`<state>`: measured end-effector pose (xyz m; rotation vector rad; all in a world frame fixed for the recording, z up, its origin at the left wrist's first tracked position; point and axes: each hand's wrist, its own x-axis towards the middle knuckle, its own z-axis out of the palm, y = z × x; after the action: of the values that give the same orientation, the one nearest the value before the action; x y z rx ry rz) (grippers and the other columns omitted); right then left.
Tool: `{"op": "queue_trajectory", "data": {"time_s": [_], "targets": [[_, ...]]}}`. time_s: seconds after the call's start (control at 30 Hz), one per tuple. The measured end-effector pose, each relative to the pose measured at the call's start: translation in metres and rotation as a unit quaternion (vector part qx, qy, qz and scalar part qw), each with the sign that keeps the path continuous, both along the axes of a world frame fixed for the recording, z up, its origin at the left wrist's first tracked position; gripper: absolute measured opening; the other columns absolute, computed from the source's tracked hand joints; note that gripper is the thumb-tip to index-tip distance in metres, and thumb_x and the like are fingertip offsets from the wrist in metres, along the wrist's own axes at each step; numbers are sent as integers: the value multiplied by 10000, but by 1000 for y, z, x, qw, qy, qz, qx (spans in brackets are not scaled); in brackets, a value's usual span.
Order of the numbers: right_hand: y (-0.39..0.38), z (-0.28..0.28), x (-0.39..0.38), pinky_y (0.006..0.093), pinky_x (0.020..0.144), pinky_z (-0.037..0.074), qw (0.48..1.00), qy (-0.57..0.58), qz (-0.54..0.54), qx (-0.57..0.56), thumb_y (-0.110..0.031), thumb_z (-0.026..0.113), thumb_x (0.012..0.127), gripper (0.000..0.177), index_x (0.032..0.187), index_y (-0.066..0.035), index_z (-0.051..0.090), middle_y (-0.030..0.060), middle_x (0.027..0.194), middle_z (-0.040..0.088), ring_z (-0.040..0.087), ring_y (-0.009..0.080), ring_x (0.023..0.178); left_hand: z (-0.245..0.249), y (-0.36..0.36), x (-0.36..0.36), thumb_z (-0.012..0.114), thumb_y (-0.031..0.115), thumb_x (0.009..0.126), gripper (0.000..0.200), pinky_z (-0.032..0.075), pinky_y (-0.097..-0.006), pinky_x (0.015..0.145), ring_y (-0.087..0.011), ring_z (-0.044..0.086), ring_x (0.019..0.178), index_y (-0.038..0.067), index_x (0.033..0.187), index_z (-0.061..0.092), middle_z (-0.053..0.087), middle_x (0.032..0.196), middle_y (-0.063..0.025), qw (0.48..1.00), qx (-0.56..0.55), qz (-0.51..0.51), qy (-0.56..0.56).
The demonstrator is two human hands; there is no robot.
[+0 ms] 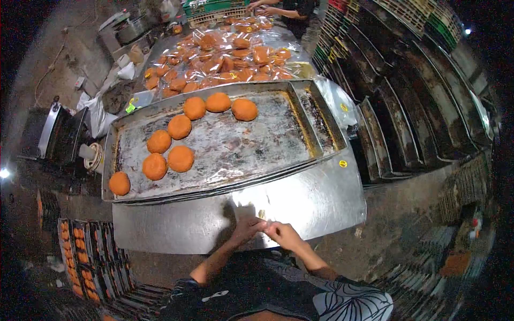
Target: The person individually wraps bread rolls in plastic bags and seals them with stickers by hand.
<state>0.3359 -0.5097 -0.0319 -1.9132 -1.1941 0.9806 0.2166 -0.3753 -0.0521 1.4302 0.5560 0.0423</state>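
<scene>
My left hand and my right hand meet over the front of the steel table, fingertips pinched close together. A small pale, shiny piece shows just beyond the fingers; it may be clear plastic, but glare hides its shape. Directly beyond the hands lies a large, worn metal baking tray. Several round orange-brown buns rest on its left and far side. The hands are apart from both tray and buns.
Many buns in clear plastic bags are heaped behind the tray. Clear plastic bags lie at its right corner. Stacked trays stand on the right, and racks of buns at lower left. Another person's arm reaches in at the back.
</scene>
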Motion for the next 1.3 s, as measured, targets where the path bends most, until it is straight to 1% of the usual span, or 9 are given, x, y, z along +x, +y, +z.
{"op": "queue_trajectory", "data": {"time_s": [0.2,0.27,0.37,0.5,0.63,0.77,0.93,1.07,1.3], "targets": [[5,-10,-13,295,522,435,975,117,-185,43,-181,425,859,174,919,-18,444,119,669,542,536,184,594,42,-13,21,610,135,731,95,431,-267,552,-126,536,606,41,742,614,559,667,-43,992,11,95,-76],[30,-20,-1,275,623,459,888,409,-209,20,-172,388,876,208,1012,-19,429,97,873,571,559,156,792,48,-1,28,597,94,724,56,420,-262,560,-159,531,611,49,753,613,528,671,-62,821,494,177,-225],[101,47,25,294,739,441,593,738,-133,294,-324,430,851,429,1152,-23,377,90,1013,529,526,170,890,68,16,18,562,134,756,113,421,-282,648,-191,531,749,44,803,610,518,727,-85,913,357,112,-165],[171,62,-27,327,901,360,534,810,14,244,-387,519,771,615,1240,-42,318,115,1208,425,431,223,1083,85,89,7,399,228,868,277,446,-301,724,-190,548,850,36,776,576,577,822,-93,854,-19,418,-310],[273,67,10,361,799,426,956,175,197,133,-251,619,722,370,1013,-32,556,142,1061,536,548,264,910,71,157,-71,360,255,873,342,388,-385,829,-211,472,987,60,1147,424,538,924,-115,823,20,497,-274],[416,12,127,430,894,340,846,-516,27,134,-343,605,690,623,1212,-99,370,213,1199,391,411,404,1050,106,186,-122,464,263,814,496,380,-435,847,-238,400,1065,68,1238,296,455,1019,-90,678,-138,620,-369],[340,63,32,404,829,375,983,-74,4,170,-337,607,686,537,1134,-74,472,198,1067,499,465,353,982,113,202,-156,458,200,796,532,345,-468,909,-244,427,1022,65,1264,243,384,1125,-95,638,-139,640,-406],[263,77,-64,352,727,387,782,-245,89,566,-153,676,583,612,1141,-37,453,79,921,570,509,252,751,91,190,-119,428,195,793,549,358,-443,900,-275,426,1043,70,1279,207,369,1198,-116,689,-168,567,-420],[189,112,-84,306,604,451,867,-228,-116,427,-178,625,677,691,1244,2,274,144,914,550,534,246,688,71,113,-44,411,238,805,504,376,-352,874,-237,428,1058,39,1248,277,394,1193,-147,741,-335,397,-425]]}}
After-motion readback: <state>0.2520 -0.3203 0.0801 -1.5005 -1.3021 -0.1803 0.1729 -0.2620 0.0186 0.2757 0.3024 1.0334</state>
